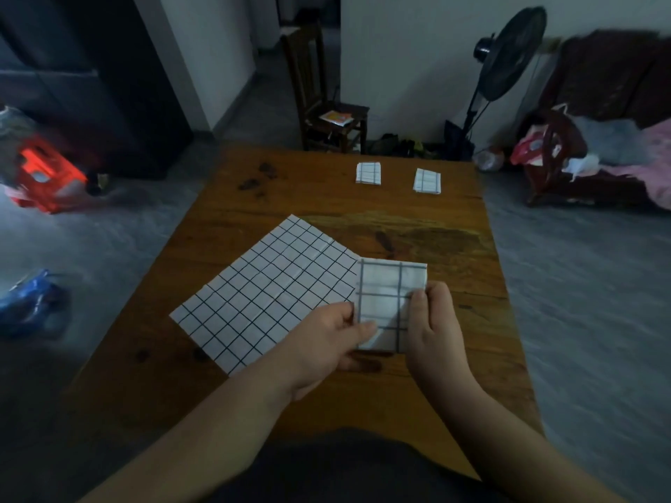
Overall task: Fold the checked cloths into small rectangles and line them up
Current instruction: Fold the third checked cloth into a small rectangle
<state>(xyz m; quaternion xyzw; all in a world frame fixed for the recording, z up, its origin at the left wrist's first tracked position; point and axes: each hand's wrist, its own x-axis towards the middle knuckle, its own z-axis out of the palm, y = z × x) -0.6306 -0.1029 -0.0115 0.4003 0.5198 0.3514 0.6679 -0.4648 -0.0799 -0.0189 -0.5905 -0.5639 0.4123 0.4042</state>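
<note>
Clock face laid over the table (pixel 454 241), 6 o'clock at the person.

- Floor, off the table's 9 o'clock side: red object (pixel 43 176), blurred; blue bag (pixel 25 303) nearer the person.
- Open checked cloth (pixel 268 295) lay flat at 8 o'clock, turned corner-on to the table edge.
- Left hand (pixel 326 343) at 6 o'clock: thumb on top of the folded cloth (pixel 388 295) at its near left corner, fingers underneath, pinching it.
- Folded cloth sat at about 5 o'clock, between both hands, its left edge at the open cloth's right corner; contact between the two could not be told.
- Right hand (pixel 432 328) gripped the folded cloth's right edge, thumb on top, fingers curled round it.
- Two small folded rectangles at 12 o'clock, near the far edge: left one (pixel 369 172), right one (pixel 427 181), side by side, apart.
- Beyond the table: chair (pixel 326 114) at 12, standing fan (pixel 508 56) at 1.
</note>
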